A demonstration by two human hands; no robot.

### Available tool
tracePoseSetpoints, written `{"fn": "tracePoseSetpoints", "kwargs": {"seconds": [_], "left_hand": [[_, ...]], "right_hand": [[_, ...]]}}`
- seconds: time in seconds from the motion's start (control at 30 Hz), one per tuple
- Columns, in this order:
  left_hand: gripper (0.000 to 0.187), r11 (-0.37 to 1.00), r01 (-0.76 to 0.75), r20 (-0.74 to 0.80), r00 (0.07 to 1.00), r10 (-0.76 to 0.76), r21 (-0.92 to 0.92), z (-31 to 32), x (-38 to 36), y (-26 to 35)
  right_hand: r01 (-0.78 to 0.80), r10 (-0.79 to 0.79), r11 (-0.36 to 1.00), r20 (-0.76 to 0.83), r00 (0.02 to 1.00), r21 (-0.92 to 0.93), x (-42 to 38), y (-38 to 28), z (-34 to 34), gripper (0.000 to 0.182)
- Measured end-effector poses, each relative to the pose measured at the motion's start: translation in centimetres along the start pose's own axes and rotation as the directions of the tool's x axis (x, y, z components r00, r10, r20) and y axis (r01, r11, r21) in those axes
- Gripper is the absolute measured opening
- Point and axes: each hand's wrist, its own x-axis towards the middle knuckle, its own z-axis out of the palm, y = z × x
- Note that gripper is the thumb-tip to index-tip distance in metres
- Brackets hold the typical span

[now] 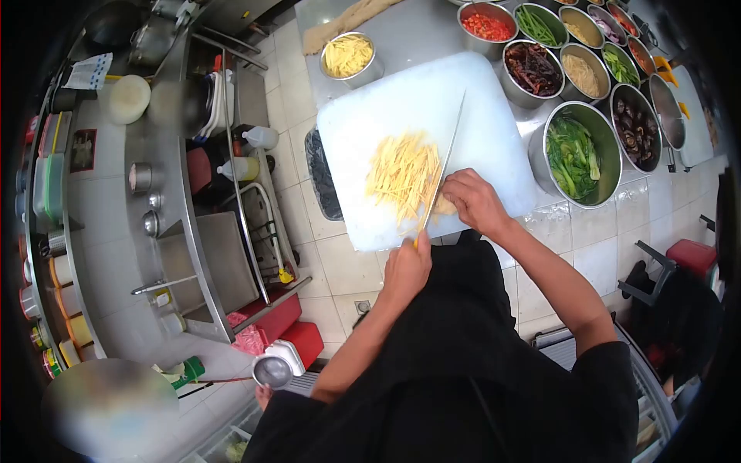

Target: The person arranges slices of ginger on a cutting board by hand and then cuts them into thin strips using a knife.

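Observation:
A long knife (454, 137) stands across the white cutting board (478, 92), its yellow handle wrapped in my left hand (407, 270). To the right of the blade, my right hand (475, 201) has its fingers bent together on a pale yellow piece (445, 206) at the board's lower part. Thin pale yellow strips (401, 174) lie in a loose pile just left of the blade. Beyond the board's upper left edge, a metal bowl (348, 59) holds more such strips.
Metal containers hold leafy greens (571, 158), dark red dried chillies (532, 68) and chopped red pieces (488, 27) at the right. A metal shelf rack (202, 255) runs along the left. Another person's hand (264, 395) is by a metal bowl (273, 372) at the lower left.

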Motion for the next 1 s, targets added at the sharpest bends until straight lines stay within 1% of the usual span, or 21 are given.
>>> {"fn": "tracePoseSetpoints", "kwargs": {"seconds": [0.03, 0.13, 0.17, 0.27, 0.33, 0.37, 0.43, 0.47, 0.53, 0.6, 0.67, 0.7, 0.73, 0.83, 0.9, 0.93, 0.97, 1.0], "left_hand": [[0.063, 0.995, -0.09, -0.043, 0.995, 0.088, -0.038, 0.2, 1.5, 0.1], [0.063, 1.0, -0.013, -0.016, 1.0, 0.013, -0.021, -2.2, 2.8, 4.1], [0.063, 1.0, -0.018, -0.018, 1.0, 0.018, -0.021, -2.8, 2.2, 4.6], [0.063, 0.999, -0.039, -0.011, 0.999, 0.039, -0.009, -3.8, -0.8, 3.5], [0.062, 1.0, 0.011, 0.034, 0.999, -0.012, 0.015, -3.6, -2.6, 2.2], [0.062, 1.0, 0.014, 0.041, 0.999, -0.014, 0.019, -3.5, -3.2, 2.0], [0.062, 0.993, 0.115, 0.074, 0.99, -0.118, 0.036, -3.4, -3.8, 2.0], [0.062, 0.992, 0.117, 0.077, 0.99, -0.119, 0.038, -2.5, -3.2, 1.3], [0.062, 0.999, -0.026, -0.039, 0.999, 0.028, 0.035, 0.1, -0.8, -0.1], [0.062, 0.999, -0.033, -0.046, 0.998, 0.033, 0.003, -0.3, 2.1, 2.2], [0.062, 0.998, -0.045, -0.061, 0.997, 0.043, -0.035, -1.5, 2.6, 3.7], [0.061, 1.0, -0.017, -0.03, 0.999, 0.016, -0.016, -2.3, 2.3, 4.3], [0.061, 1.0, 0.018, 0.007, 1.0, -0.018, 0.009, -2.9, 1.9, 4.3], [0.061, 1.0, 0.007, 0.029, 1.0, -0.007, 0.006, -3.0, -1.9, 2.3], [0.06, 0.994, 0.103, 0.077, 0.991, -0.106, 0.044, -2.7, -3.4, 1.4], [0.059, 0.993, 0.111, 0.076, 0.991, -0.114, 0.038, -2.0, -3.3, 0.8], [0.059, 0.993, 0.112, 0.08, 0.99, -0.115, 0.042, -1.0, -2.4, 0.5], [0.06, 1.0, 0.021, 0.024, 0.999, -0.022, 0.021, -0.2, -1.1, 0.5]], "right_hand": [[0.02, -0.02, 1.0, 0.007, 1.0, -0.013, 0.1, 0.1, 0.1, 0.013], [0.008, -0.008, 1.0, -0.006, 1.0, 0.009, 0.2, -0.1, 0.0, 0.012], [0.01, -0.01, 1.0, -0.01, 1.0, 0.005, 0.3, -0.1, 0.0, 0.012], [0.003, -0.003, 1.0, -0.004, 1.0, -0.003, 0.1, 0.0, 0.1, 0.012], [0.011, -0.011, 0.999, 0.007, 1.0, -0.031, 0.0, 0.1, 0.1, 0.013], [0.003, -0.003, 1.0, 0.006, 1.0, -0.028, -0.1, 0.0, 0.2, 0.013], [0.006, -0.006, 1.0, -0.006, 1.0, -0.016, 0.0, -0.1, 0.1, 0.014], [0.002, -0.002, 1.0, -0.006, 1.0, -0.015, 0.0, 0.0, 0.1, 0.014], [0.005, -0.005, 1.0, 0.009, 1.0, -0.026, 0.1, -0.1, 0.1, 0.016], [0.008, -0.008, 1.0, 0.002, 1.0, -0.014, 0.0, 0.0, 0.1, 0.015], [0.019, -0.019, 1.0, -0.003, 1.0, -0.008, 0.3, 0.0, 0.2, 0.015], [0.011, -0.011, 1.0, -0.008, 1.0, -0.02, 0.2, 0.0, 0.1, 0.015], [-0.006, 0.006, 1.0, -0.012, 1.0, -0.026, 0.0, -0.2, 0.2, 0.014], [-0.008, 0.008, 0.999, -0.023, 1.0, -0.037, -0.2, -0.1, 0.3, 0.014], [-0.017, 0.017, 1.0, -0.037, 0.999, -0.021, -0.3, -0.1, 0.5, 0.014], [-0.015, 0.015, 1.0, -0.05, 0.999, -0.007, -0.4, -0.1, 0.5, 0.013], [-0.021, 0.02, 1.0, -0.051, 0.998, -0.006, -0.4, -0.1, 0.4, 0.013], [-0.017, 0.016, 1.0, -0.046, 0.999, -0.012, -0.4, -0.1, 0.3, 0.012]]}}
